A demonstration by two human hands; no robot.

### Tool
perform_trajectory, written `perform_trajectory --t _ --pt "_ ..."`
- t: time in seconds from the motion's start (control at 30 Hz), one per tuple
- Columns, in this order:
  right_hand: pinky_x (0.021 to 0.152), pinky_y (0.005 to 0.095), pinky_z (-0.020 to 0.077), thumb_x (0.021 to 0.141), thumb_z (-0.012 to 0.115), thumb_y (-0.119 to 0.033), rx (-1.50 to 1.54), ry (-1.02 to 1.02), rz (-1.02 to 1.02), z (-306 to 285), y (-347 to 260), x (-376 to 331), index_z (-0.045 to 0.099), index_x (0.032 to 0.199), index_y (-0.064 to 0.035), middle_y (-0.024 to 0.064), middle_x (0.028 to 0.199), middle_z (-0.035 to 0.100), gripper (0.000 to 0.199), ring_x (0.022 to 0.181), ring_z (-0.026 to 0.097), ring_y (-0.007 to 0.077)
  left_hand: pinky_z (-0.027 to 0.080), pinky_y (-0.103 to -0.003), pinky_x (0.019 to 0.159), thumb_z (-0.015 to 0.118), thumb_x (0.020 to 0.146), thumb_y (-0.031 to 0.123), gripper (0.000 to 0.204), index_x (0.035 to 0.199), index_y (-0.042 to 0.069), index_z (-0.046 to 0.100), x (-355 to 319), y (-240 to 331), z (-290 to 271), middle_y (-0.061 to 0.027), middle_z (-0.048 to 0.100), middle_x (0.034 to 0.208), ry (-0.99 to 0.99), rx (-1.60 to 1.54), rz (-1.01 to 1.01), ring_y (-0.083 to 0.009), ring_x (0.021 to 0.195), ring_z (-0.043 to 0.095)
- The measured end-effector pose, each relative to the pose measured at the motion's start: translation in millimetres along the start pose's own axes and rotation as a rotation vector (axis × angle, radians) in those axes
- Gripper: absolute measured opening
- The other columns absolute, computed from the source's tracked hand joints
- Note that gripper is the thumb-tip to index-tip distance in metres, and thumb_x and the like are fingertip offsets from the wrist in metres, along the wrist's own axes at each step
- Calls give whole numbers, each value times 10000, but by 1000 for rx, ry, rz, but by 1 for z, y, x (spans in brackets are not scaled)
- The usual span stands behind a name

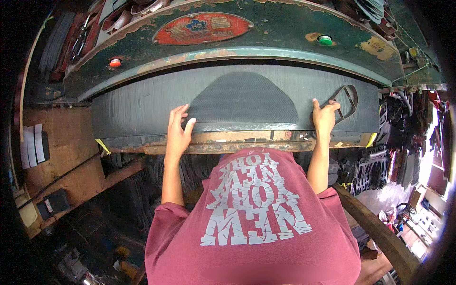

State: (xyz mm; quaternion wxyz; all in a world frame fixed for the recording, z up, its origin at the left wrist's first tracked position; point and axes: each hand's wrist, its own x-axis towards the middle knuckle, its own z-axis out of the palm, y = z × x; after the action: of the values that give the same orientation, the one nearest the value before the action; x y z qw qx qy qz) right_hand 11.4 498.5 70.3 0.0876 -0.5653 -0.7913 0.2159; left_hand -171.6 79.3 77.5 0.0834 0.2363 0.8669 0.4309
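A dark rubber sheet (244,99) with a finely textured face and a curved far edge lies on a grey, scored cutting board (137,102). My left hand (178,127) is at the sheet's left corner, its fingers stretched out and the thumb apart, fingertips touching or close to the edge. Right of the sheet, my right hand (324,118) has its fingers curled on the near left side of a metal cutting die (350,102). That die is a thin, dark, elongated loop with a crossbar, tilted to the right on the board.
A green press beam (275,28) spans the far side, carrying a red button (115,62) and a green button (325,40). A worn wooden ledge (228,145) borders the board's near side. Many dies hang at right (375,166); a brown wooden panel (61,137) stands left.
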Motion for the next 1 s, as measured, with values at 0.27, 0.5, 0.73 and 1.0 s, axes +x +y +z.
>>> perform_trajectory --t 0.27,0.5,0.73,1.0 --pt "666 357 480 918 759 -372 336 -244 33 -80 29 -4 615 1036 -13 57 811 604 404 720 565 180 508 -309 920 607 999 80 391 1381 10 564 -18 2 -13 -117 688 1151 67 -332 -144 -165 995 649" --pt "813 316 501 922 691 -103 370 -670 -363 -96 -6 -68 656 1149 7 72 941 666 255 874 625 163 497 -261 819 579 1049 188 346 1349 16 588 5 14 -11 -67 677 1062 -96 -536 -232 -102 889 611" --pt "1045 484 380 819 680 -58 30 -362 -1243 -12 -85 -83 713 996 -98 71 818 560 184 886 611 252 434 -235 636 623 1036 243 409 1376 20 579 37 28 3 15 563 863 -203 -462 -281 -67 700 492" --pt "1035 481 384 839 678 -59 18 -275 -1263 33 -85 -96 725 1019 -103 52 840 554 191 860 594 238 449 -276 648 721 953 195 370 1249 -21 669 43 -12 28 -15 525 834 -66 -207 -106 -110 697 494"
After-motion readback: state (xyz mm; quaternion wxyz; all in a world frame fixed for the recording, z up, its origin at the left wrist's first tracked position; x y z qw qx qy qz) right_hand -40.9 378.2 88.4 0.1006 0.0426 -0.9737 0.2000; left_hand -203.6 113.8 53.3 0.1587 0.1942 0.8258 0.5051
